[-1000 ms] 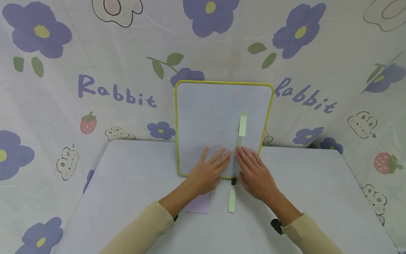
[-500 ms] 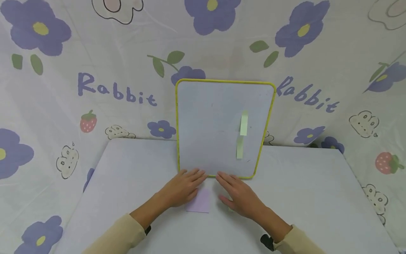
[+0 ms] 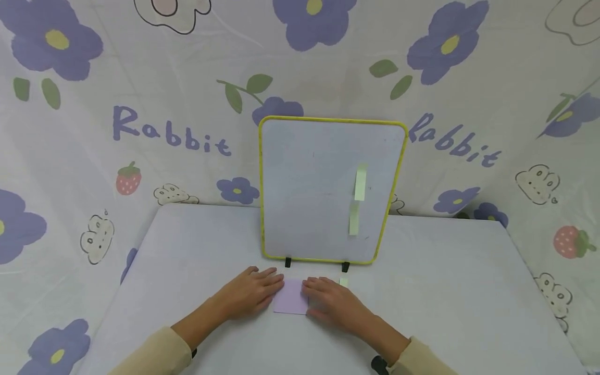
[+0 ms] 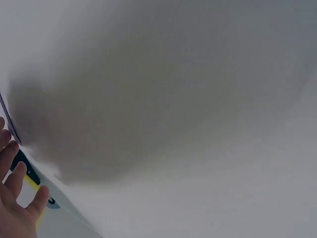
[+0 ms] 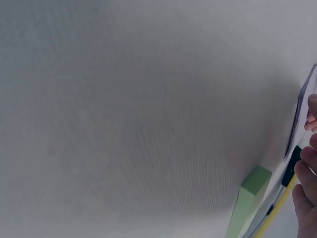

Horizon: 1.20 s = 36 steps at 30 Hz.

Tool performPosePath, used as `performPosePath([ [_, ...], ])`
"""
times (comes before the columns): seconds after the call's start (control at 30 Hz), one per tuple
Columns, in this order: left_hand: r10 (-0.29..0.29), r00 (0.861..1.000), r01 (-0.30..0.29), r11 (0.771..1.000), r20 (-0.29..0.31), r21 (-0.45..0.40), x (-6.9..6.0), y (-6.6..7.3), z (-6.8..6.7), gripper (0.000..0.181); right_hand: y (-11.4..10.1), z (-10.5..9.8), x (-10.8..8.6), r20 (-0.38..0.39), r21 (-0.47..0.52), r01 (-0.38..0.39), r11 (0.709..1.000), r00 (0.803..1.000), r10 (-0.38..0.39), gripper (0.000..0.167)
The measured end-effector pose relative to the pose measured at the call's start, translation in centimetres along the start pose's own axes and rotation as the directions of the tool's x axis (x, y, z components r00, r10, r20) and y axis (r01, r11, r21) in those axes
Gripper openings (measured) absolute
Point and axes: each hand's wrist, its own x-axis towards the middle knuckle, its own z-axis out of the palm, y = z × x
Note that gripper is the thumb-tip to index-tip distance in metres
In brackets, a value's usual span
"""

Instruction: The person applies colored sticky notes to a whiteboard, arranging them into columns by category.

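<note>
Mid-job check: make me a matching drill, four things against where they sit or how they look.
1. purple sticky-note pad
2. whiteboard
3. upper pale green strip
4. green strip pad

A. stuck up, directly above a similar strip
B. on the table, mostly hidden by the right hand in the head view
C. on the table, between the left hand and the right hand
D. yellow-framed, raised behind both hands

Pairs: 1-C, 2-D, 3-A, 4-B

Floral cloth (image 3: 328, 83) around a table (image 3: 459, 281) suggests a booth.
</note>
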Motion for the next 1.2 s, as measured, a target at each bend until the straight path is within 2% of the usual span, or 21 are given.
performPosePath([
  [0.1,-0.002,1.0,0.003,1.0,0.021,-0.017,-0.1,0.2,0.0,0.043,-0.2,0.2,0.2,0.065,-0.011,-0.009,1.0,0.998,0.01,0.041],
  [0.2,0.005,1.0,-0.006,1.0,0.023,0.004,0.0,0.2,0.1,0.044,-0.2,0.5,0.3,0.087,-0.031,-0.014,0.999,0.996,0.017,0.04],
  [0.37,0.025,1.0,-0.026,0.999,0.018,0.046,0.2,0.2,0.3,0.045,-0.1,0.8,0.3,0.065,-0.039,-0.01,0.999,0.998,0.013,0.037],
  [0.47,0.019,1.0,-0.019,0.999,0.017,0.032,0.1,0.4,0.3,0.045,-0.3,0.7,0.3,0.066,-0.034,-0.012,0.999,0.998,0.014,0.032],
  [0.7,0.017,0.999,-0.017,1.0,-0.028,0.009,0.0,0.6,0.6,0.042,-0.6,0.5,0.4,0.097,-0.014,-0.044,0.999,0.994,0.045,0.024],
  [0.8,0.018,0.999,-0.018,1.0,-0.031,0.018,-0.1,0.5,0.6,0.042,-0.6,0.6,0.4,0.079,-0.011,-0.033,0.999,0.996,0.034,0.02],
  [1.03,0.01,1.0,-0.01,1.0,-0.008,0.012,-0.4,0.5,0.4,0.044,-0.5,1.3,0.6,-0.007,-0.058,0.052,0.997,0.999,-0.053,0.009],
  [1.2,0.011,1.0,-0.011,1.0,0.002,0.008,-0.9,0.5,0.4,0.046,-0.6,1.4,0.8,-0.007,-0.073,0.025,0.997,1.0,-0.026,0.007],
])
